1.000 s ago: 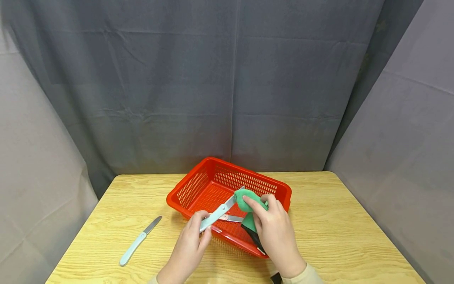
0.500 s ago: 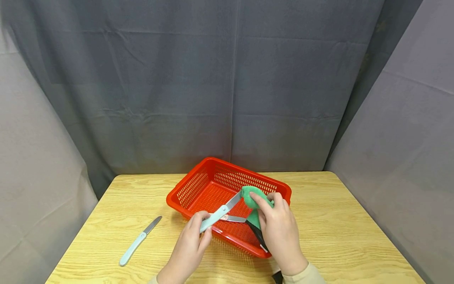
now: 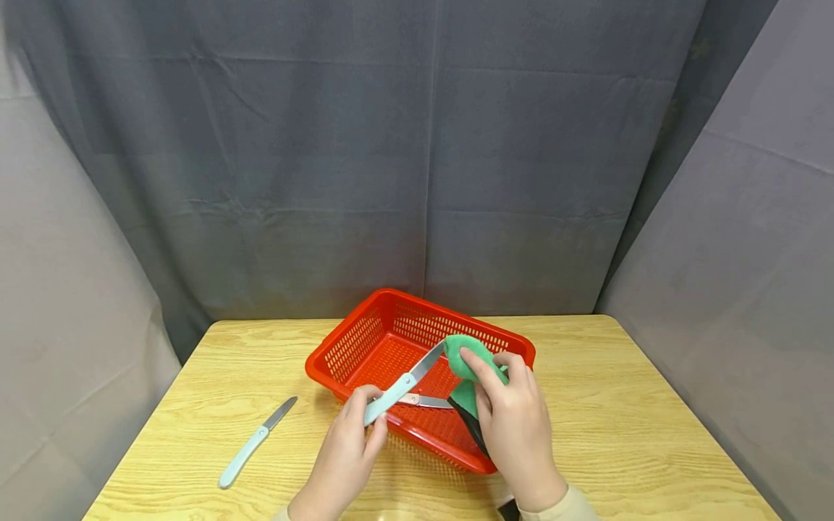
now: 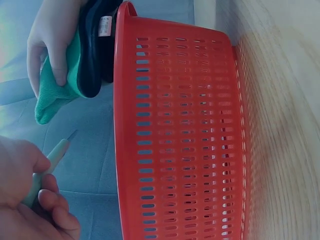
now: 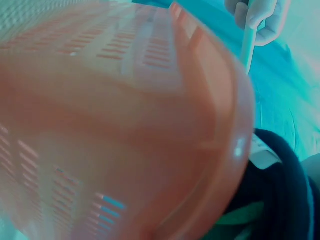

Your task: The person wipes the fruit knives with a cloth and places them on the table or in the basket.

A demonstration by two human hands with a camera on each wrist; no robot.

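Over the red basket (image 3: 456, 320), my left hand (image 3: 342, 456) grips a knife (image 3: 391, 399) by its pale blue-green handle, blade slanting up to the right. Gathered in the fingers of my right hand (image 3: 521, 430) is a green cloth (image 3: 465, 354) with a black part hanging below. The cloth meets the end of the blade and hides the tip. In the left wrist view, the cloth (image 4: 72, 75) shows a black edge and a small white label. Inside the basket lies another knife (image 3: 433, 402), partly hidden behind the held one.
A third knife (image 3: 244, 457) with a pale blue-green handle lies on the wooden table (image 3: 176, 434), left of the basket, blade pointing away. Grey curtains (image 3: 326, 181) hang behind the table and along both sides. A small black object (image 3: 509, 509) shows by the right sleeve.
My right hand and the cloth have shifted right and slightly up along the blade. The tip, which stuck out past the cloth earlier, is now covered. The knife has shifted slightly left.
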